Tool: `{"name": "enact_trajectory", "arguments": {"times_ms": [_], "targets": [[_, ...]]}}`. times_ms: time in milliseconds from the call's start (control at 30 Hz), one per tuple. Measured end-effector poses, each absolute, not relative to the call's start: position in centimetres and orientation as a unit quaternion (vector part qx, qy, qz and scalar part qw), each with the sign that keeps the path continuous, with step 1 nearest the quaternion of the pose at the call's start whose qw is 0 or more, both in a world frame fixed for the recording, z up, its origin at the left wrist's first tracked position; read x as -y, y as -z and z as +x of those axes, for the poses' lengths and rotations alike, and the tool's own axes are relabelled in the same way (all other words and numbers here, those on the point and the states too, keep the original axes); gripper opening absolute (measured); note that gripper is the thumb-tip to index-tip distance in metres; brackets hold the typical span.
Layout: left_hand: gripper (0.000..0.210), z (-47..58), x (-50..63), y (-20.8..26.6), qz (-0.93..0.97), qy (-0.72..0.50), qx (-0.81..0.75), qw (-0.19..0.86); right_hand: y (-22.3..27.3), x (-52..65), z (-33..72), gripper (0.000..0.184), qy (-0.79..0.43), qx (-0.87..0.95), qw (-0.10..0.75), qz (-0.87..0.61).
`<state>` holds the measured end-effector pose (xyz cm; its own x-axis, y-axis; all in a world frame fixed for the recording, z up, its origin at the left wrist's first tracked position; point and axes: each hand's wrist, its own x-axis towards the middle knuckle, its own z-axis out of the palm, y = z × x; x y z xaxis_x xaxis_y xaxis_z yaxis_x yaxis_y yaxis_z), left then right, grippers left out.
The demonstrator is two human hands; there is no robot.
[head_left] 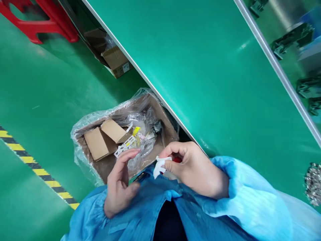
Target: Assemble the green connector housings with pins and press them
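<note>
Close to my body, my right hand (192, 165) pinches a crumpled white piece (160, 166) that looks like tissue or thin cloth. Something red (177, 159) shows beneath its fingers, mostly hidden by the hand. My left hand (122, 182) is to the left with fingers apart and nothing between them; its thumb is slightly blurred. Beyond both hands, on the floor, stands a cardboard box (165, 129) lined with clear plastic. Inside it lie small brown cartons (114, 130), clear plastic wrap (136, 117) and white and yellow scraps (129, 142).
A green-topped table (200, 67) with a metal edge runs diagonally beside the box. Under it sits another carton (116, 62). A red stool (42, 25) stands at upper left. Yellow-black floor tape (37, 170) lies at left. Shiny metal parts (313, 184) are at the right edge.
</note>
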<state>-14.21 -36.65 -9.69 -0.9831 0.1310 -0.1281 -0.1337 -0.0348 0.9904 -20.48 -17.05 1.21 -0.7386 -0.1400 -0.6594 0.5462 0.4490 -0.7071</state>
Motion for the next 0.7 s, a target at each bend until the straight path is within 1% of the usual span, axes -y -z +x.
{"name": "enact_trajectory", "arguments": {"times_ms": [67, 100, 167, 267, 333, 467, 533, 633, 700], "targets": [[0.064, -15.3, 36.4, 8.0, 0.064, -0.716, -0.677, 0.157, -0.2, 17.4, -19.5, 0.005, 0.544, -0.746, 0.331, 0.195], [0.064, -16.0, 36.1, 7.3, 0.081, -0.708, -0.677, 0.184, 0.1, 17.5, -19.1, 0.003, 0.561, -0.732, 0.327, 0.208], [0.046, -17.2, 35.3, 6.3, 0.092, -0.696, -0.68, 0.212, 0.4, 17.6, -18.8, 0.004, 0.59, -0.713, 0.314, 0.211], [0.016, -18.5, 34.4, 5.8, 0.07, -0.702, -0.67, 0.231, 0.5, 17.2, -18.5, 0.01, 0.623, -0.694, 0.3, 0.201], [0.006, -19.0, 34.2, 5.7, 0.046, -0.717, -0.648, 0.254, 0.6, 16.8, -18.3, 0.019, 0.645, -0.673, 0.3, 0.205], [0.008, -19.2, 34.3, 5.7, -0.016, -0.751, -0.583, 0.309, 0.6, 16.0, -18.1, 0.034, 0.67, -0.633, 0.314, 0.226], [0.008, -19.2, 34.3, 5.4, -0.045, -0.765, -0.551, 0.329, 0.0, 15.9, -18.1, 0.036, 0.674, -0.627, 0.321, 0.223], [0.01, -18.8, 34.1, 3.5, -0.049, -0.783, -0.516, 0.344, -1.8, 15.8, -17.7, 0.027, 0.678, -0.645, 0.295, 0.19], [0.011, -18.3, 34.0, 1.4, -0.007, -0.788, -0.514, 0.338, -3.1, 15.4, -16.8, 0.019, 0.682, -0.659, 0.281, 0.15]]}}
